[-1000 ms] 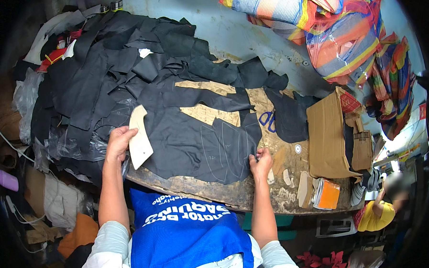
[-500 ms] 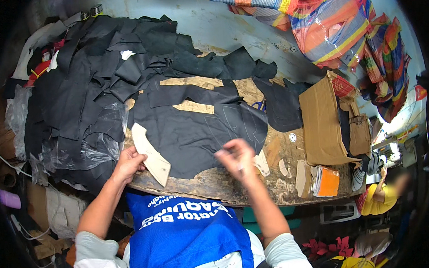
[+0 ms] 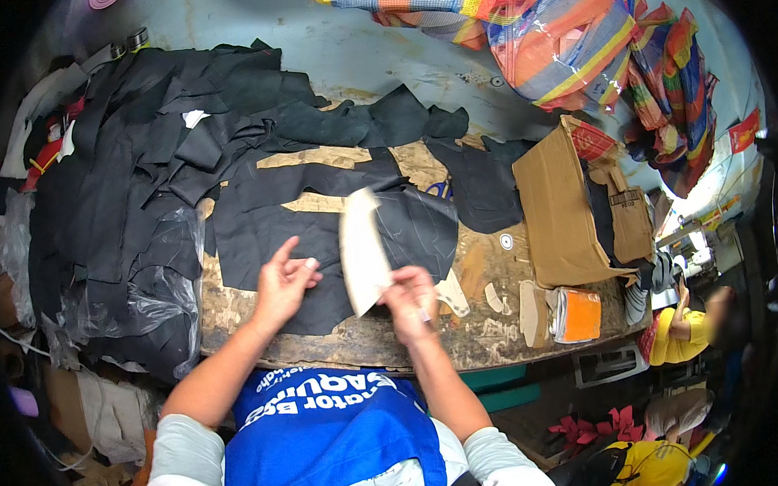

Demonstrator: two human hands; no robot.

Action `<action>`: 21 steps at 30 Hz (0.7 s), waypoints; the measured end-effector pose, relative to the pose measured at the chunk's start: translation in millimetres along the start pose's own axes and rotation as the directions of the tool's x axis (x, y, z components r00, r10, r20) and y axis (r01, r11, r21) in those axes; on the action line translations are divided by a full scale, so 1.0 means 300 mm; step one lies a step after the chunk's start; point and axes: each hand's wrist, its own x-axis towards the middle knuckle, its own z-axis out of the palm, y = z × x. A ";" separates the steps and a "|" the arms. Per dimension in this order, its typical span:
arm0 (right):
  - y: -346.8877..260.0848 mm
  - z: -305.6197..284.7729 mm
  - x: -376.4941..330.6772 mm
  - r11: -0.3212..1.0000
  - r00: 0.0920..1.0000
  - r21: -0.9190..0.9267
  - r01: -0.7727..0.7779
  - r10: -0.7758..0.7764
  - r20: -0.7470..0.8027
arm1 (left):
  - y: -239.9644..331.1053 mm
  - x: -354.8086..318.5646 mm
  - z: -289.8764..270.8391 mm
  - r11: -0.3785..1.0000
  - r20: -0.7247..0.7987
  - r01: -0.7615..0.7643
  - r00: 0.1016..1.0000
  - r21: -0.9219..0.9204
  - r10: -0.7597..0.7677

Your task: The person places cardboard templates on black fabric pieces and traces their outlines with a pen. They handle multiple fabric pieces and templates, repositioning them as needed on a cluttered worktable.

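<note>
A curved cream pattern piece (image 3: 361, 248), card-like and slightly blurred, is held up over the worktable by its lower right edge. My right hand (image 3: 409, 305) pinches it there; a small pale spot at the fingers is too small to name. To its left my left hand (image 3: 284, 287) hovers over the black sheet material (image 3: 258, 236), fingers apart and holding nothing. Thin light outlines are drawn on the right part of that sheet, partly behind the pattern piece. A second cream pattern piece (image 3: 452, 294) with small holes lies just right of my right hand.
Black offcuts (image 3: 125, 168) and clear plastic (image 3: 153, 305) heap up at left. On the right stand a cardboard box (image 3: 561, 214) and an orange-fronted packet (image 3: 576, 315). Blue-handled scissors (image 3: 440, 189) lie behind the sheet. A person in yellow (image 3: 678, 333) sits far right.
The pattern piece has passed from my left hand to my right and moved rightward. My left hand has let go and moved right, over the sheet. The whole view has shifted slightly.
</note>
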 end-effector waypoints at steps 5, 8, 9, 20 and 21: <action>-0.018 -0.166 0.153 0.953 0.980 0.272 0.130 -0.083 -0.178 | -0.124 -0.022 0.150 0.489 0.504 -0.536 0.838 0.688 0.209; 0.096 -0.158 0.208 0.943 0.979 0.288 0.168 -0.125 -0.162 | -0.161 -0.040 0.184 0.171 0.569 -0.575 0.818 0.800 0.086; 0.140 -0.145 0.218 0.960 0.969 0.254 0.121 -0.058 -0.242 | -0.164 -0.036 0.183 0.201 0.552 -0.553 0.831 0.809 0.066; 0.198 -0.171 0.232 0.971 0.948 -0.053 0.235 -0.240 -0.207 | -0.044 0.096 -0.027 0.150 0.095 -0.090 0.995 0.985 -0.026; 0.199 -0.170 0.233 0.967 0.943 -0.090 0.240 -0.254 -0.214 | -0.037 0.108 -0.051 0.121 0.043 -0.040 0.999 0.992 -0.023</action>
